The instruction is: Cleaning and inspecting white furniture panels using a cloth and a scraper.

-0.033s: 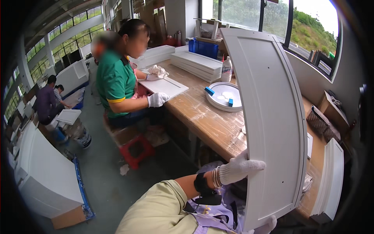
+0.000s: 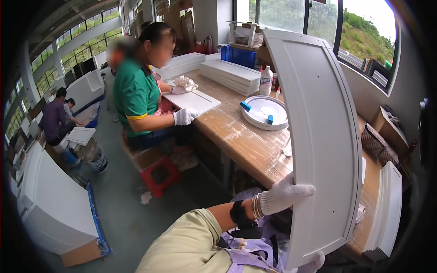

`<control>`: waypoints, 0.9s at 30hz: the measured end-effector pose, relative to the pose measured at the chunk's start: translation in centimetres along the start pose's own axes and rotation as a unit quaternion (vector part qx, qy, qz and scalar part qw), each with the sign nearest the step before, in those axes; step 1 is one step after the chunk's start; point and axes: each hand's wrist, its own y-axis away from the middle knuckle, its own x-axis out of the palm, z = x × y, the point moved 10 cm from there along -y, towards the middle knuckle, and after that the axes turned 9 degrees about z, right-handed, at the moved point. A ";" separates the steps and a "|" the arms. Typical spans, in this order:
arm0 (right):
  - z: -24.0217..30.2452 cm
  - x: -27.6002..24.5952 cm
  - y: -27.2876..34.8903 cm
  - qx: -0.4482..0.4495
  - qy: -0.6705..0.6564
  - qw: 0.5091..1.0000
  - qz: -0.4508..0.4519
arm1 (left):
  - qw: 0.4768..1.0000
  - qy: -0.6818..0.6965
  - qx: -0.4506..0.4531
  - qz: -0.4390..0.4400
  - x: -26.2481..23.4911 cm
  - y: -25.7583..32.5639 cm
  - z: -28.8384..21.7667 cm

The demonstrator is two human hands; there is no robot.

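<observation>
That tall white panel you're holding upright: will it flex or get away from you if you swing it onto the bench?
The white panel looks like a rigid framed board, so it should stay stiff. It stands on end, with the left hand gripping its edge and the right hand at its bottom, so it could tip. Its smooth painted face may slide in cloth gloves.

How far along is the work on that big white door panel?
Done: a stack of white panels lies on the workbench. In hand: the left hand grips the panel upright by its edge, and the right hand supports its bottom. Left: whether it needs more work cannot be told.
</observation>
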 end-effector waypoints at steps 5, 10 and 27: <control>1.5 -0.3 0.3 -0.057 0.089 0.994 -0.040 | 0.976 -0.077 0.193 -0.069 3.1 -2.6 -3.4; 7.2 4.7 -2.5 -0.248 -0.005 0.963 -0.110 | 0.943 -0.231 0.236 -0.030 8.6 -1.3 -1.3; 33.8 7.5 10.7 -0.423 0.210 0.840 -0.268 | 0.721 -0.683 0.061 0.098 -1.4 -5.7 12.1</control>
